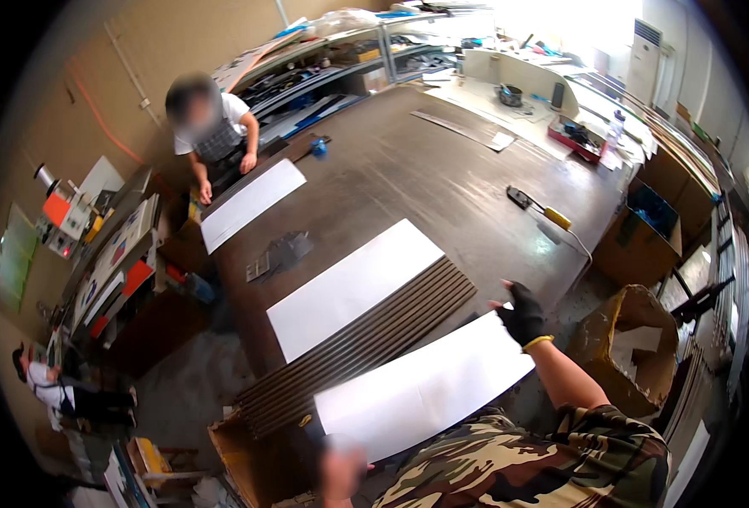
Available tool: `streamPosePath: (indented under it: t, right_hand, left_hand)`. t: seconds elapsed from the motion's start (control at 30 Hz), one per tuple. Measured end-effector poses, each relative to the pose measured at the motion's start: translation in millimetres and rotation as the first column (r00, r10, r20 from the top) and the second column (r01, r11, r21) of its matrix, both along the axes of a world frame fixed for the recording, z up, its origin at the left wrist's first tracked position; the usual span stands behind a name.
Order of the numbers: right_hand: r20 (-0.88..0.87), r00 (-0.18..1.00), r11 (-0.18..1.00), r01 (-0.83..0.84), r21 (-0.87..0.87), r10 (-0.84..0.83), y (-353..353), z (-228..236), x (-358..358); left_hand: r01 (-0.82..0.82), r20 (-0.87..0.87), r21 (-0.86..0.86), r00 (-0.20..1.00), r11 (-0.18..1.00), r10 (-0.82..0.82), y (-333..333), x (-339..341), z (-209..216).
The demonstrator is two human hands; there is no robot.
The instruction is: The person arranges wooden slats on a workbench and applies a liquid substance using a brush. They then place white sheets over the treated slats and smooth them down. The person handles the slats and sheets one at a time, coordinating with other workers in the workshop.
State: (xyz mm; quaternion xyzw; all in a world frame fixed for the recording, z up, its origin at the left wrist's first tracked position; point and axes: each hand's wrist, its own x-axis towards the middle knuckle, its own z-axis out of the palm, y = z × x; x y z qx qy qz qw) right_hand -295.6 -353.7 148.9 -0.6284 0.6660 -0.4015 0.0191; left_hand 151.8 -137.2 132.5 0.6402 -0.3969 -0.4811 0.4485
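Note:
A long white sheet (425, 385) lies slantwise in front of me, slightly bowed, close to my body. My right hand (524, 315), in a black fingerless glove with a yellow cuff, grips its far right corner. At the sheet's near left corner is my left hand (341, 472); it is blurred, so its fingers are hard to make out. Just beyond the sheet, several dark grey strips (366, 343) lie side by side at the table's near edge. A second white sheet (353, 288) rests flat on the table against their far side.
The dark table (374, 169) carries a yellow-handled tool with a cord (552, 216). Across it, a co-worker (214, 127) stands by another white sheet (252, 203). Cardboard boxes (628, 347) stand at right, another (256, 466) at lower left. Shelves (324, 76) line the back.

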Motion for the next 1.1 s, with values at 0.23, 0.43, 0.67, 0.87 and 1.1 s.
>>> streamPosePath:
  t: [0.23, 0.43, 0.67, 0.87, 1.1]
  right_hand:
    - [0.493, 0.808, 0.433, -0.338, 0.836, -0.321, 114.3, -130.5, -127.6]
    - [0.815, 0.573, 0.550, -0.654, 0.520, -0.087, 141.6, -88.4, -148.4]
    - [0.959, 0.278, 0.729, -0.647, 0.225, -0.049, -4.0, 23.5, -94.4]
    - [0.955, 0.272, 0.897, -0.383, 0.222, -0.120, -195.4, 11.7, -0.7]
    - [0.403, 0.851, 0.808, 0.040, 0.588, -0.336, -270.9, -100.8, 22.7]
  left_hand:
    - [0.289, 0.171, -0.057, 0.946, 0.956, -0.276, -16.9, 24.0, 5.9]
    - [0.351, 0.207, 0.097, 0.908, 0.932, -0.363, -46.2, 30.7, 64.9]
    - [0.095, 0.040, 0.044, 0.995, 0.994, -0.097, -98.9, 32.9, 109.0]
    - [-0.325, -0.075, -0.221, 0.946, 0.920, 0.316, -202.8, 48.8, 44.9]
    - [-0.455, -0.227, -0.106, 0.877, 0.884, 0.424, -261.6, 79.4, -53.8]
